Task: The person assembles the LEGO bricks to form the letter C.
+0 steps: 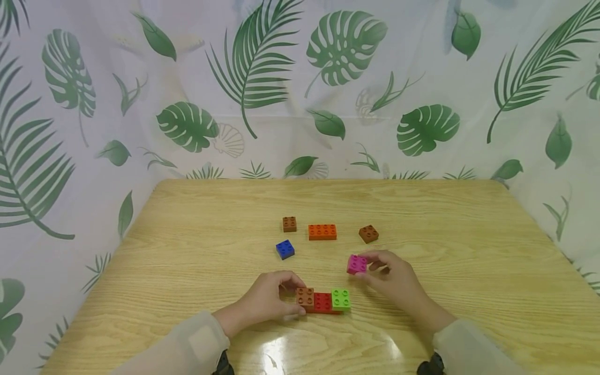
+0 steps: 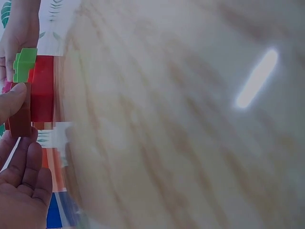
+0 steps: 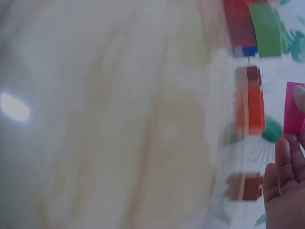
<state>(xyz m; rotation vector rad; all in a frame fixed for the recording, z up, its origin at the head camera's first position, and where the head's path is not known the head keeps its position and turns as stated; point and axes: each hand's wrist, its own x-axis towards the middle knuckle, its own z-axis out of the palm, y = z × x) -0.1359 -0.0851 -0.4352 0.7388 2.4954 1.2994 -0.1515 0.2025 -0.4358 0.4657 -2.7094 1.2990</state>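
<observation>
My left hand grips a brown square brick between thumb and fingers. That brick sits on the left end of a long red brick, and a light green brick sits on its right end, with red studs showing between. In the left wrist view the thumb presses the side of the brown brick. To the right, my right hand pinches a pink square brick by its right side. The right wrist view shows the pink brick between thumb and fingertips.
Farther back on the wooden table lie a blue square brick, a brown brick, a long orange brick and another brown brick. A leaf-patterned cloth hangs behind the table.
</observation>
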